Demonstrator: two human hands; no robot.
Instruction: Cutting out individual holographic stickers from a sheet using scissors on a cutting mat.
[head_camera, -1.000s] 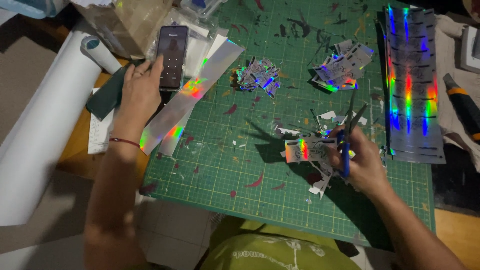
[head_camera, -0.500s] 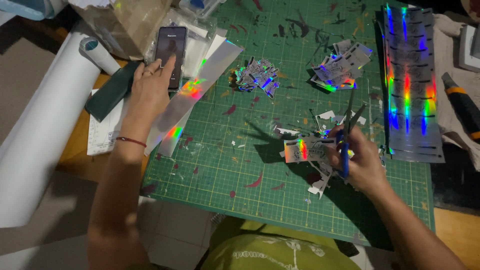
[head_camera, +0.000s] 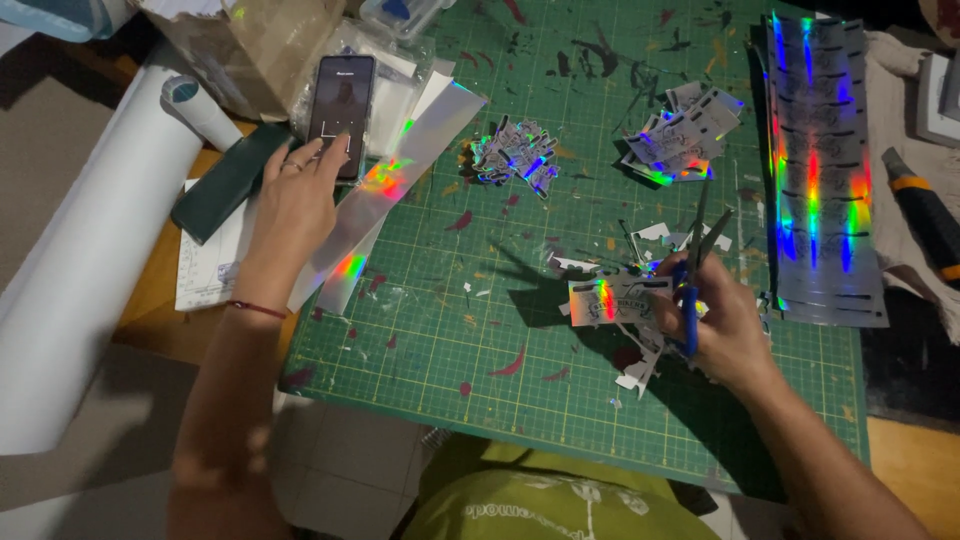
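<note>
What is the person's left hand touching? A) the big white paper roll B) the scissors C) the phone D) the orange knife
C: the left hand rests its fingertips on the screen of the dark phone, while the blue-handled scissors are in the right hand, and the white roll and orange-banded knife lie untouched.

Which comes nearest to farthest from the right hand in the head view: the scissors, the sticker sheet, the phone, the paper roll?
1. Scissors: held in the right hand.
2. Sticker sheet: just right of it.
3. Phone: far left, under the left hand.
4. Paper roll: at the left edge.
</note>
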